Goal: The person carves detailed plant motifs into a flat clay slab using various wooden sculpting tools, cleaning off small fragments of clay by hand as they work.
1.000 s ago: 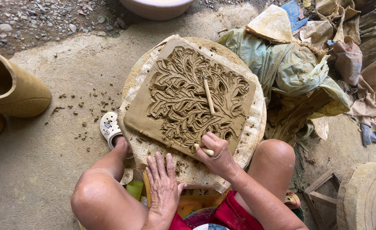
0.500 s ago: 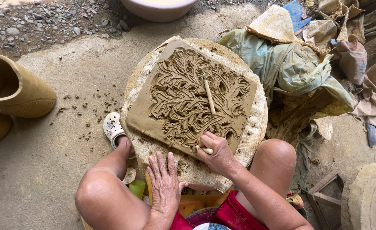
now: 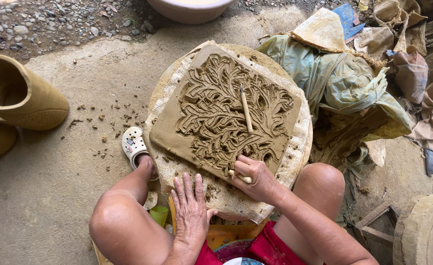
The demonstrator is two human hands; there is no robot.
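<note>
Concrete floor (image 3: 45, 196) fills most of your view, with gravel (image 3: 54, 22) along the edge at 11 o'clock and clay crumbs scattered at 9. Crumpled plastic sheets (image 3: 344, 78) are heaped at 2 o'clock, and a tan pot (image 3: 18, 98) lies on its side at 9 to 10. A pale basin (image 3: 192, 7) shows at 12, cut by the frame. At centre sits a round board (image 3: 295, 162) under a cloth, and on it lies the square clay slab (image 3: 226, 110), turned like a diamond and carved with a leafy relief. A wooden stick (image 3: 246, 110) rests loose on the carving, just right of centre, pointing toward 12. Your knees flank the board at 5 and 7 o'clock, and a white clog (image 3: 134, 145) is on your foot at 8. Your left hand (image 3: 191, 208) lies flat, fingers spread, holding nothing, on the cloth at 6 o'clock, just below the slab. Your right hand (image 3: 256, 179) is closed around a small pale tool (image 3: 240, 176) at the slab's lower edge, touching the clay.
</note>
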